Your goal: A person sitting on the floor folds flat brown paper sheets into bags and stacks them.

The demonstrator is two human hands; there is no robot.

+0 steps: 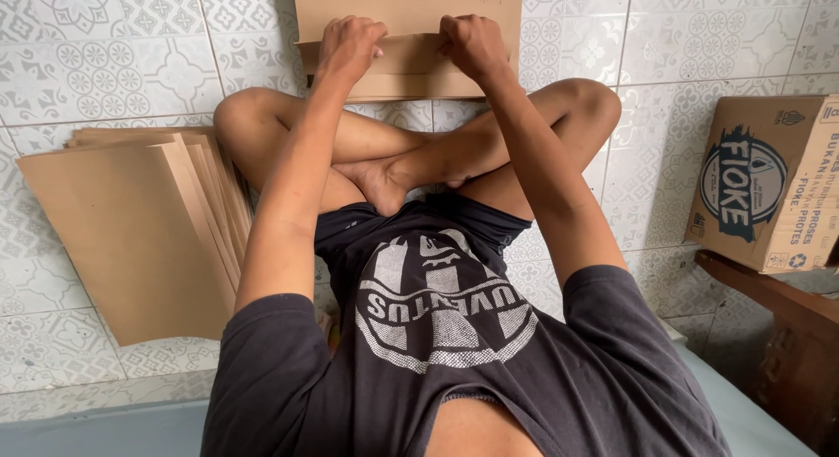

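Observation:
I sit cross-legged on a patterned tile floor. In front of my knees lies a flat brown cardboard sheet (411, 11) with a flap folded over. My left hand (348, 46) presses down on the folded flap at its left side. My right hand (472, 45) grips the same flap at its right side, fingers curled over the crease. Both arms reach straight out over my legs.
A fanned stack of flat brown cardboard sheets (131, 230) lies to my left. A printed cardboard box (773, 182) stands on a dark wooden ledge (786, 326) to my right. A pale blue mat edge (105, 431) runs under me.

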